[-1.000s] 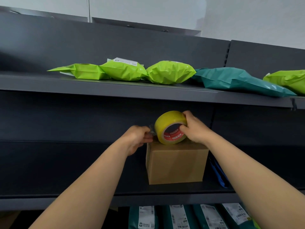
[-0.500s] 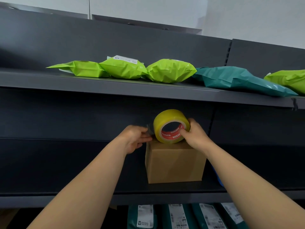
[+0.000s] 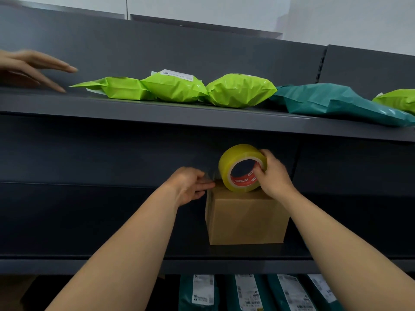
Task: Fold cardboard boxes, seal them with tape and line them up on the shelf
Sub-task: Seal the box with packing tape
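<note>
1. Now tilted further onto its rim atop the cardboard box [image 3: 246, 218], tape roll [image 3: 243, 168] gripped by right hand [image 3: 272, 176], thumb hooked into the core.
2. Pinching the tape end just left of the roll: left hand [image 3: 190, 185], fingers closed.
3. Newly arrived far left of both, another person's open hand [image 3: 33, 68] over the upper shelf [image 3: 134, 108].
4. Standing on the dark middle shelf [image 3: 134, 252], box with bare room leftward, parcels [image 3: 175, 88] overhead.

At frame centre a cardboard box [image 3: 246, 218] sits on the dark shelf [image 3: 134, 263]. The right hand [image 3: 272, 176] grips a yellow tape roll [image 3: 241, 167] resting on the box top, while the left hand [image 3: 189, 184] pinches the tape end at the box's upper left corner. Another hand [image 3: 29, 68] reaches in at upper left, near green mailer bags [image 3: 175, 89].
</note>
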